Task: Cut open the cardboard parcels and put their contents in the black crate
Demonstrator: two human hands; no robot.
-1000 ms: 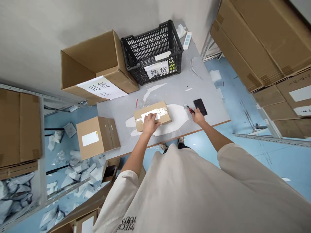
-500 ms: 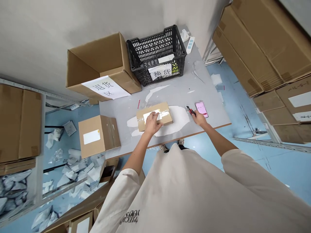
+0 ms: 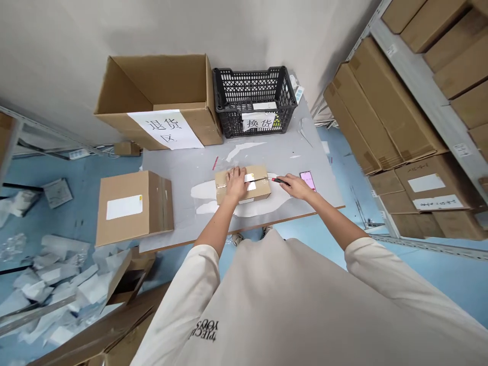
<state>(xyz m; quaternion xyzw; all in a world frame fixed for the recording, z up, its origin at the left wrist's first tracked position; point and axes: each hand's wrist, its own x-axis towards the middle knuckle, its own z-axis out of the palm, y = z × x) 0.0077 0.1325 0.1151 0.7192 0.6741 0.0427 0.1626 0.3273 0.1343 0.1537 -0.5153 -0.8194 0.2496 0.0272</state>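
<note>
- Your left hand lay spread open, pressing down on the taped carton, which sat mid-table.
- Your right hand gripped a cutter, its tip at the carton's end.
- Carton looked light and stiff; best held by its sides.

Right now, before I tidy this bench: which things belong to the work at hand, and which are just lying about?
In use:
- left hand, resting on the parcel
- right hand, gripping the box cutter, blade toward the parcel

Lying about:
- phone
- black basket
- open carton
- closed box
</note>
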